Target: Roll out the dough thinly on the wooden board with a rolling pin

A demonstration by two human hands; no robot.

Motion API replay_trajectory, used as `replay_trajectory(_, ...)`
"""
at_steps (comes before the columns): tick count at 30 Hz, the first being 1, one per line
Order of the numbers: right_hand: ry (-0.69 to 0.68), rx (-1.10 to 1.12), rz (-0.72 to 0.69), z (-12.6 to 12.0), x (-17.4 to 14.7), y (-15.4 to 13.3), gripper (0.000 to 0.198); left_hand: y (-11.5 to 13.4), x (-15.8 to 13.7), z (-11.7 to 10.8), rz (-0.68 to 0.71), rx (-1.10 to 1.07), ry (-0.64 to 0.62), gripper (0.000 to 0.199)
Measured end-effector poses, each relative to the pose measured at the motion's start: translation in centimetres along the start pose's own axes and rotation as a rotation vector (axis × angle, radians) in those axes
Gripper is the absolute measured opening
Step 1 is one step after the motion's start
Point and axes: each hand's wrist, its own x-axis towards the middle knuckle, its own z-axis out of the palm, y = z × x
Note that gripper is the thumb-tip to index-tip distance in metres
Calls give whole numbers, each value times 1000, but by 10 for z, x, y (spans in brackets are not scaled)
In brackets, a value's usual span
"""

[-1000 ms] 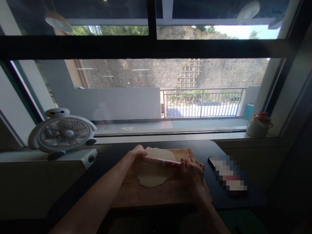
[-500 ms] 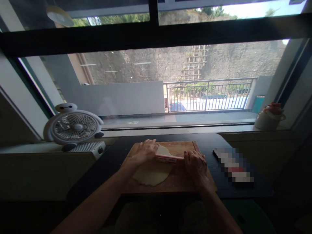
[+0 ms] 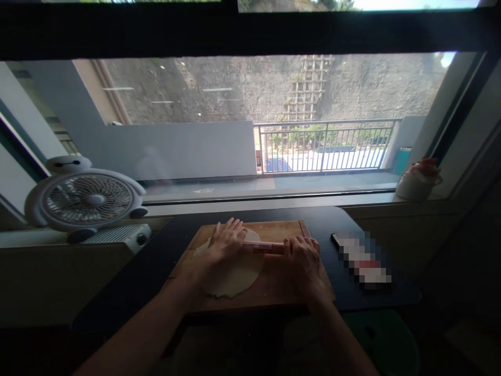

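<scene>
A flattened sheet of pale dough (image 3: 238,277) with an uneven edge lies on a wooden cutting board (image 3: 279,287). Across its far half runs a slim rolling pin (image 3: 269,247) with printed reddish markings. My left hand (image 3: 227,239) rests over the pin's left end, fingers pointing forward and bent over it; that end is hidden beneath the palm. Around the right end, my right hand (image 3: 304,256) is closed, knuckles up, above the board's right side. Part of the dough is covered by my left hand and wrist.
The board sits on a dark table (image 3: 156,277). A blurred-out phone-like object (image 3: 362,261) lies at the right. A white fan (image 3: 92,198) stands at the left, a white pot (image 3: 417,183) on the right sill. Below right is a green stool (image 3: 385,339).
The pin has turned a little, its right end now nearly level with its left. Both hands still hold it. The whole view has shifted, with the scene lying further left and slightly higher.
</scene>
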Motion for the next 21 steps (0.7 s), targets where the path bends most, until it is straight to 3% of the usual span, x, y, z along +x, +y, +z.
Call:
replay_trajectory(3, -4, 11, 3, -2, -1, 0, 33, -4, -37, 6, 20, 66, 61, 53)
replay_trajectory(5, -15, 17, 10, -2, -1, 0, 34, -5, -33, 8, 8, 99, 67, 52)
replay_trajectory(12, 0, 59, 30, 3, 2, 2, 17, 3, 86, 3, -90, 76, 21, 53)
replay_trajectory(15, -10, 69, 30, 5, 3, 1, 16, 8, 110, 2, -73, 74, 41, 45)
replay_trajectory(18, -23, 92, 16, 4, 2, 0, 18, 5, 96, 2, -40, 72, 27, 40)
replay_trajectory(21, -50, 101, -10, 0, 1, -1, 22, -3, 51, 4, -30, 75, -3, 45)
